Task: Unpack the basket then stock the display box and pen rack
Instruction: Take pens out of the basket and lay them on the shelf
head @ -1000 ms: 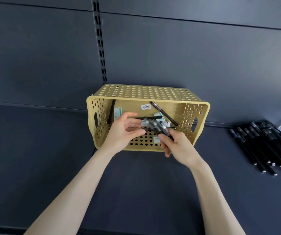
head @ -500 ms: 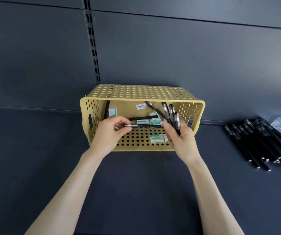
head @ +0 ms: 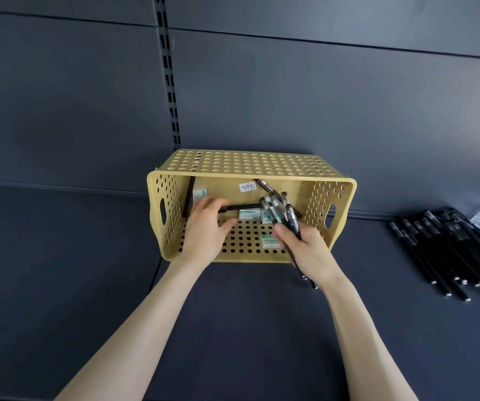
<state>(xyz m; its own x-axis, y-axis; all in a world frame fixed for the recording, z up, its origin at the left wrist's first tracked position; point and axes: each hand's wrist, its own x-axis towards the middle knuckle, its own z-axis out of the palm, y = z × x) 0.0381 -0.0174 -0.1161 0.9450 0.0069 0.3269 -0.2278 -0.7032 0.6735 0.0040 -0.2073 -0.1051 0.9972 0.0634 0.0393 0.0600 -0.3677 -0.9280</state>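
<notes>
Yellow perforated basket (head: 250,166) lies on its side on the dark shelf (head: 59,256), mouth facing the camera. Left hand (head: 204,230) inside, fingers (head: 211,203) spread over a loose pen (head: 244,207), small boxes (head: 250,213) beside. Right hand (head: 305,250) has fingers clamped on a pen bundle (head: 288,218). Pen pile (head: 450,250) lies well right
</notes>
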